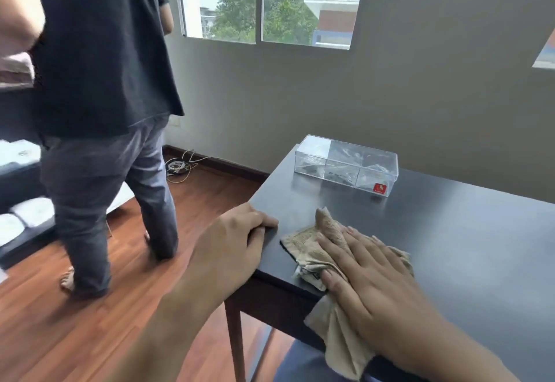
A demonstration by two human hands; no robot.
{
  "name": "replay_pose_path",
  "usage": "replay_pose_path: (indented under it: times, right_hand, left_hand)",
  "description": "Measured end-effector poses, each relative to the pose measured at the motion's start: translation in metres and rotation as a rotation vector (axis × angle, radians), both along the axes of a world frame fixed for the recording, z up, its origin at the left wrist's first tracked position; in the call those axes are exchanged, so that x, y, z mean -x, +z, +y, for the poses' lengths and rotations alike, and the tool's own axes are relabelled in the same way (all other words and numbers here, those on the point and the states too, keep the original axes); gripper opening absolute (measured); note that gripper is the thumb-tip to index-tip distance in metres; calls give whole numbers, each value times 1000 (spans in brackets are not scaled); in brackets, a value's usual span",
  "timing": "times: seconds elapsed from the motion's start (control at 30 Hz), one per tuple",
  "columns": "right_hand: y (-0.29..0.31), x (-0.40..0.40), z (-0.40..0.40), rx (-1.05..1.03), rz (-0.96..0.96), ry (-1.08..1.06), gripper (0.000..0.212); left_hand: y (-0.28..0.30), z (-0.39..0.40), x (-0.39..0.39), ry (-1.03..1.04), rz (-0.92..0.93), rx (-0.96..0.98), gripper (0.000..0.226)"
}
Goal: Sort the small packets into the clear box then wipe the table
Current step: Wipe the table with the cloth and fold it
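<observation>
A clear box (345, 165) with a lid and a red sticker stands at the far left part of the dark table (468, 231); small packets show dimly inside its compartments. My right hand (372, 288) lies flat, fingers spread, pressing a beige cloth (309, 246) onto the table near its left front corner; part of the cloth hangs over the front edge. My left hand (237, 240) rests on the table's left edge, fingers curled over the top, holding nothing else.
Another person in a dark shirt and jeans (99, 141) stands on the wooden floor left of the table. Cables (180, 165) lie by the wall under the window. A blue chair seat (303, 363) sits below the table's front edge.
</observation>
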State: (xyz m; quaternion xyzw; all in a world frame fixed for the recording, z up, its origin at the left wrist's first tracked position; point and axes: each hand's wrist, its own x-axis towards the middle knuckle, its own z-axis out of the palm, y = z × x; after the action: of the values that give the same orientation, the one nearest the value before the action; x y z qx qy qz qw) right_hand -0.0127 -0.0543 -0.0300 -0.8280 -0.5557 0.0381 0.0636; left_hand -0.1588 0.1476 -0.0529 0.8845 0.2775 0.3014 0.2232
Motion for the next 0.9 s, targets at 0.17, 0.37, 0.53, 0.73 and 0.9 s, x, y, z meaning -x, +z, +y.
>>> replay_pose_path:
  times: [0.17, 0.37, 0.53, 0.73, 0.9]
  right_hand:
    - [8, 11, 13, 70, -19, -10, 84]
    - [-2, 19, 91, -27, 33, 30, 66]
    - [-1, 20, 61, -94, 57, 50, 60]
    - [-3, 0, -47, -115, 21, -110, 65]
    - [2, -55, -162, -106, 21, -441, 68]
  left_hand:
    - [-1, -13, 44, -58, -56, -51, 30]
    - [1, -16, 41, 40, -96, -78, 21]
    - [2, -28, 40, 50, 31, -158, 17]
    - [-1, -36, 10, -236, 231, -120, 60]
    - [-1, -50, -47, -489, 314, -148, 61]
